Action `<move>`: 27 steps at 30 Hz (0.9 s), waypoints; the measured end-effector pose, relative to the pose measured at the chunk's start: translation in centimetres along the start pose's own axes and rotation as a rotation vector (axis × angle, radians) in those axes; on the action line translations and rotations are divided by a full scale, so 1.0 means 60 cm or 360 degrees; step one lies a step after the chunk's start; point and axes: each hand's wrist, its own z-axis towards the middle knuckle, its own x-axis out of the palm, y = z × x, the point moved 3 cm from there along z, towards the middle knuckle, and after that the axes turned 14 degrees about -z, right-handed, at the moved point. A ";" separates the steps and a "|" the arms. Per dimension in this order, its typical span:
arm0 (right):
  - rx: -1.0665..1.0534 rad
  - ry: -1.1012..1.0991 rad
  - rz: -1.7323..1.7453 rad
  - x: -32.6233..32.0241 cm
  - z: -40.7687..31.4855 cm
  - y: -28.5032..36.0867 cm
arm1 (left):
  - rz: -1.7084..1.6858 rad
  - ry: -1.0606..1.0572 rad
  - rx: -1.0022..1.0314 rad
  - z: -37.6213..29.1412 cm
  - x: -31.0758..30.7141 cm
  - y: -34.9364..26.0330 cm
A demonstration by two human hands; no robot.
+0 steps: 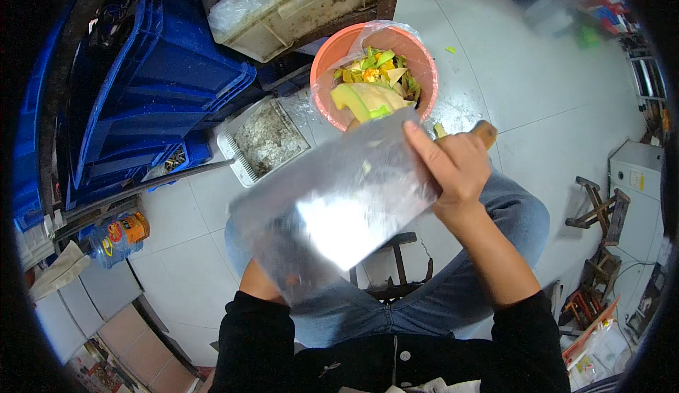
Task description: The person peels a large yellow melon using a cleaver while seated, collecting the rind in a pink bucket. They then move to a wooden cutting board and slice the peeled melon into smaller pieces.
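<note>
My right hand (459,167) is closed on the wooden handle (484,134) of a large cleaver, with the index finger and thumb side against its broad blade (339,202). The blade is blurred and reflects bright light. It hides my left hand; only the left wrist (262,282) shows at its lower edge, so what that hand does cannot be seen. Just beyond the blade's upper edge is a thick piece of green-rinded, pale-fleshed melon or squash (368,100), over an orange bucket (322,56) lined with clear plastic. Green and yellow peelings (371,66) lie in the bucket.
A white dustpan (244,167) rests left of the bucket, near blue plastic bins (175,69) and a dirty pale crate (302,13). A large plastic bottle (119,239) lies farther left. A wooden folding stool (599,207) stands at right. A peel scrap (450,49) is on the floor.
</note>
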 end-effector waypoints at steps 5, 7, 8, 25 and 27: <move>0.0320 0.0117 -0.0267 0.012 0.013 -0.047 | 0.2031 0.0535 0.0576 0.011 0.022 0.030; 0.0247 0.0123 -0.0213 0.011 0.014 -0.043 | 0.2349 -0.0220 0.0390 0.014 0.001 0.006; 0.0169 0.0111 -0.0120 0.006 0.009 -0.032 | 0.2370 -0.0292 0.0342 0.010 -0.003 -0.003; 0.0095 0.0031 -0.0074 0.012 0.000 -0.024 | 0.2513 -0.0223 0.0319 -0.025 -0.005 -0.030; 0.0128 0.0072 -0.0088 0.014 -0.001 -0.037 | 0.2511 -0.0218 0.0354 -0.022 -0.005 -0.031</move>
